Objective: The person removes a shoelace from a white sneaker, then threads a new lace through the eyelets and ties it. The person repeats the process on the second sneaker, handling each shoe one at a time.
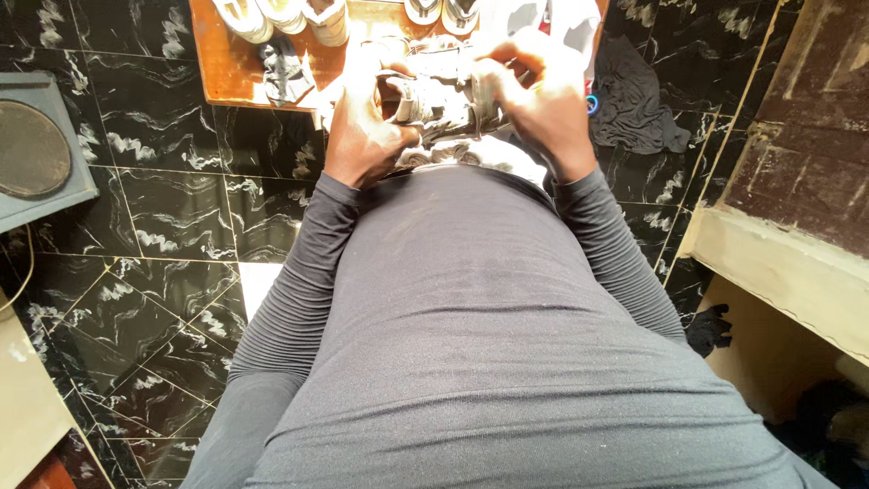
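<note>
Both hands grip a worn grey-and-white shoe [444,100] that we hold against our waist, over the near edge of the wooden tabletop [226,63]. Our left hand [367,122] clasps its side; our right hand [534,91] curls over the top. More pale shoes [290,16] line the tabletop.

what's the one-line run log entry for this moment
left hand: holds grey shoe | right hand: grips same shoe | behind: wooden board with white shoes
</note>
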